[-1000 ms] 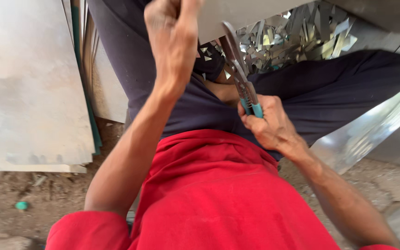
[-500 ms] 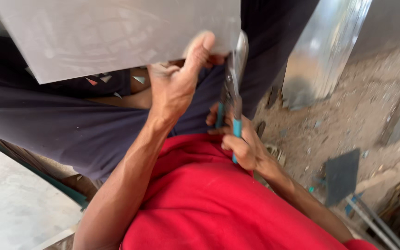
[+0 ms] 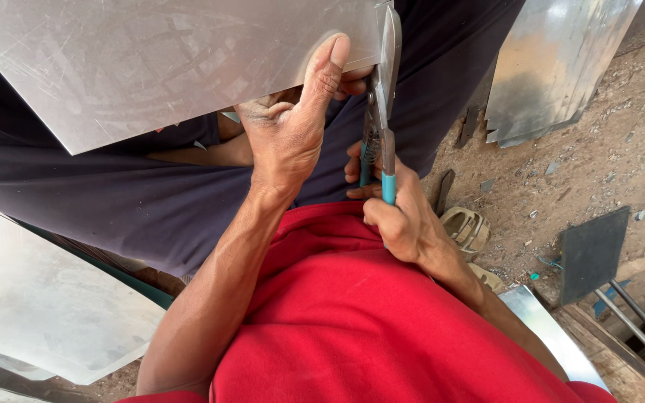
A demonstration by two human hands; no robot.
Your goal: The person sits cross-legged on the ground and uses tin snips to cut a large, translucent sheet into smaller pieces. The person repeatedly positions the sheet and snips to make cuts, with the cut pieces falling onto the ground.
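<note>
The metal sheet (image 3: 158, 63) is held above the person's lap, its right edge between the blades of the snips (image 3: 382, 97). The left hand (image 3: 289, 134) grips the sheet's lower edge, thumb pressed flat on top. The right hand (image 3: 397, 216) is closed round the snips' teal handles. More sheets (image 3: 554, 75) lean on the dirt ground (image 3: 606, 164) nearby, beside a sandal (image 3: 468, 227).

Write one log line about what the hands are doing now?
left hand: grips metal sheet edge | right hand: holds teal-handled snips at sheet's right edge | ground: dirt, more sheets
</note>
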